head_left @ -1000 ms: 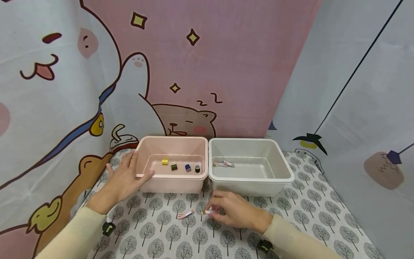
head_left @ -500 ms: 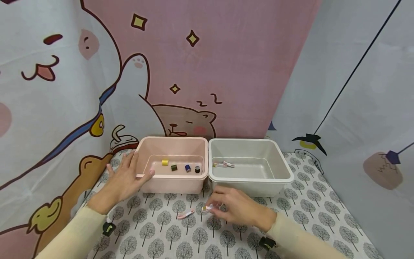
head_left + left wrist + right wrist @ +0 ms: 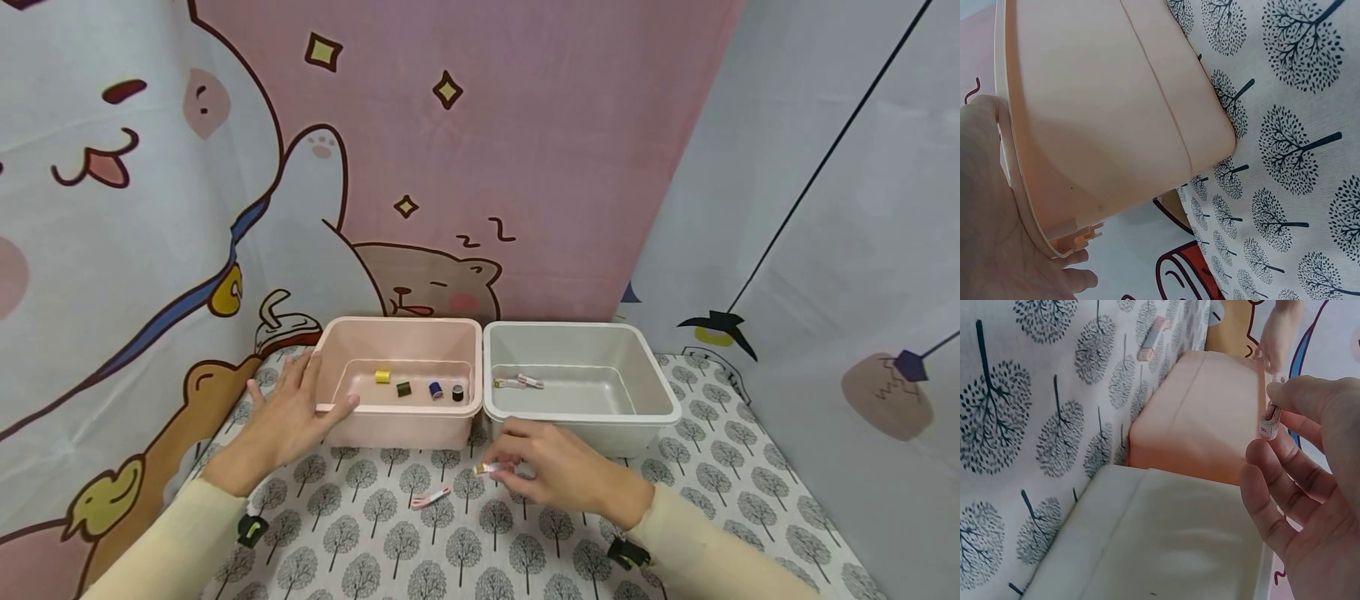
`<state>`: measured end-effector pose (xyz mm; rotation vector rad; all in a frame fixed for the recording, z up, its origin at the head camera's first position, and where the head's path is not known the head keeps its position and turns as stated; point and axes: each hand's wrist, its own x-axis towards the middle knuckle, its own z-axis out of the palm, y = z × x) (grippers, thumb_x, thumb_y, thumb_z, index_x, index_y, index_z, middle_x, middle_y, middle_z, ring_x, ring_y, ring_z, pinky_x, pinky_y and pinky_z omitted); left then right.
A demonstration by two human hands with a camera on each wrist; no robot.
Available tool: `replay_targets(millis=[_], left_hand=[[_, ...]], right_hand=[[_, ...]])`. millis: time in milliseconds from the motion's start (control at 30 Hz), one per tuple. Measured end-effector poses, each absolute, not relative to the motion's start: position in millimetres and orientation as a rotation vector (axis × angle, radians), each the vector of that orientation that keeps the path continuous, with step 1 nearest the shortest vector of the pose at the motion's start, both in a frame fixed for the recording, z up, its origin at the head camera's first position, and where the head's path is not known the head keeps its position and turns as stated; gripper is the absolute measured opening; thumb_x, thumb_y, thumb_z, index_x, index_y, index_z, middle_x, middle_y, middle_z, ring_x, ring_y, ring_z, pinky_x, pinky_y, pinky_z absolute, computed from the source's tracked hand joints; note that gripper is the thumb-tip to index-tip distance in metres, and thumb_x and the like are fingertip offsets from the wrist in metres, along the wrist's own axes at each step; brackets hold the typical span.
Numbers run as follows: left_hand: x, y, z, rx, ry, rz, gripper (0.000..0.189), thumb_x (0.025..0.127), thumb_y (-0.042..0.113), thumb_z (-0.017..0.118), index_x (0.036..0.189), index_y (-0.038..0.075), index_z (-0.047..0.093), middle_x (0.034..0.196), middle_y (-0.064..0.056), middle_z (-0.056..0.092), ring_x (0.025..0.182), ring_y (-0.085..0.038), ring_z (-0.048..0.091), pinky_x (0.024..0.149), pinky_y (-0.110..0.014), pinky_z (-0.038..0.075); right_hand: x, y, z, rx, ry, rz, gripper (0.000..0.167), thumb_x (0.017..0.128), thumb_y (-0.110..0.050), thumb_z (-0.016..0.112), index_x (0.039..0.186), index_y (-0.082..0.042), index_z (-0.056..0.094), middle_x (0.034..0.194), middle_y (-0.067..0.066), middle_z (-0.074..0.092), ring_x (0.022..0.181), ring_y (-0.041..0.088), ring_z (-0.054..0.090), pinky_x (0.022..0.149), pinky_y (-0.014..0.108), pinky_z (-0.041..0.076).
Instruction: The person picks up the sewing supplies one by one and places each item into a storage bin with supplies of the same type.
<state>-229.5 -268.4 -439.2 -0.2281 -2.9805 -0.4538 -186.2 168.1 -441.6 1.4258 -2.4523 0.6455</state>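
Note:
My right hand (image 3: 558, 467) pinches a short folded pink-and-white cable (image 3: 491, 469) between thumb and fingertips, its gold-coloured end pointing left. In the right wrist view the held cable (image 3: 1269, 422) hangs from the fingertips, with the other fingers spread below. A similar cable (image 3: 431, 498) lies on the cloth to the left. My left hand (image 3: 288, 417) rests on the front left corner of the pink bin (image 3: 405, 427), fingers extended. The left wrist view shows that hand (image 3: 1004, 231) along the rim. Two more cables (image 3: 519, 381) lie inside the white bin (image 3: 585, 432), just beyond my right hand.
The pink bin holds a yellow thread spool (image 3: 382, 376), a green spool (image 3: 404, 388), a blue spool (image 3: 436, 389) and a black spool (image 3: 457, 392). Both bins stand side by side on a tree-print cloth (image 3: 405, 550), before a cartoon curtain (image 3: 570, 167).
My right hand has risen with the pinched cable, moving forward and slightly right toward the white bin. The left hand stays on the pink bin's corner.

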Motion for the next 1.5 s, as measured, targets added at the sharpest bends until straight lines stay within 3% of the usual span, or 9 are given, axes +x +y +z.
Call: replay_targets(millis=[267, 500, 667, 867, 1333, 1500], left_hand=[[-229.8, -268.4, -439.6, -0.229, -2.985, -0.445, 0.116, 0.112, 0.082, 0.048, 0.186, -0.001, 0.013, 0.192, -0.035, 0.014, 0.175, -0.069, 0.012, 0.122, -0.105, -0.005], [-229.1, -268.8, -439.1, -0.235, -2.982, -0.435, 0.116, 0.112, 0.082, 0.047, 0.186, -0.002, 0.013, 0.191, -0.036, 0.016, 0.175, -0.070, 0.013, 0.121, -0.105, -0.004], [-228.8, -268.5, -438.6, -0.235, -2.983, -0.433, 0.117, 0.112, 0.083, 0.047, 0.185, -0.002, 0.013, 0.192, -0.036, 0.015, 0.175, -0.070, 0.013, 0.121, -0.105, -0.004], [-229.0, -268.0, -438.8, -0.240, -2.979, -0.434, 0.117, 0.112, 0.083, 0.047, 0.186, -0.001, 0.014, 0.192, -0.035, 0.014, 0.175, -0.069, 0.012, 0.122, -0.105, -0.004], [-228.0, -267.9, -438.6, -0.231, -2.999, -0.431, 0.116, 0.113, 0.082, 0.046, 0.186, -0.001, 0.011, 0.193, -0.035, 0.010, 0.176, -0.069, 0.010, 0.122, -0.105, -0.006], [-228.4, -267.7, -437.8, -0.228, -3.003, -0.428, 0.116, 0.113, 0.083, 0.045, 0.186, 0.000, 0.010, 0.193, -0.035, 0.009, 0.176, -0.068, 0.009, 0.122, -0.104, -0.006]], right_hand=[[-186.8, 171.4, -428.7, 1.411, -2.456, 0.649, 0.017, 0.105, -0.020, 0.088, 0.121, -0.020, 0.086, 0.113, -0.008, 0.077, 0.089, -0.003, 0.071, 0.076, 0.005, 0.057], [-190.9, 175.8, -415.4, 1.372, -2.428, 0.620, 0.017, 0.102, -0.019, 0.090, 0.119, -0.020, 0.086, 0.109, -0.008, 0.076, 0.086, 0.001, 0.073, 0.075, 0.013, 0.063], [-194.0, 179.5, -409.2, 1.342, -2.428, 0.605, 0.018, 0.101, -0.019, 0.092, 0.118, -0.020, 0.087, 0.111, -0.008, 0.076, 0.084, -0.003, 0.068, 0.072, 0.008, 0.058], [-199.2, 184.7, -405.5, 1.336, -2.415, 0.602, 0.019, 0.101, -0.017, 0.092, 0.119, -0.019, 0.086, 0.113, -0.007, 0.079, 0.085, 0.000, 0.074, 0.074, 0.008, 0.059], [-222.1, 209.9, -396.4, 1.311, -2.346, 0.631, 0.020, 0.099, -0.011, 0.093, 0.116, -0.018, 0.086, 0.106, -0.006, 0.078, 0.090, 0.004, 0.076, 0.074, 0.025, 0.069], [-229.4, 216.6, -393.9, 1.304, -2.334, 0.618, 0.021, 0.098, -0.009, 0.093, 0.115, -0.018, 0.086, 0.105, -0.006, 0.078, 0.088, 0.006, 0.075, 0.071, 0.025, 0.067]])
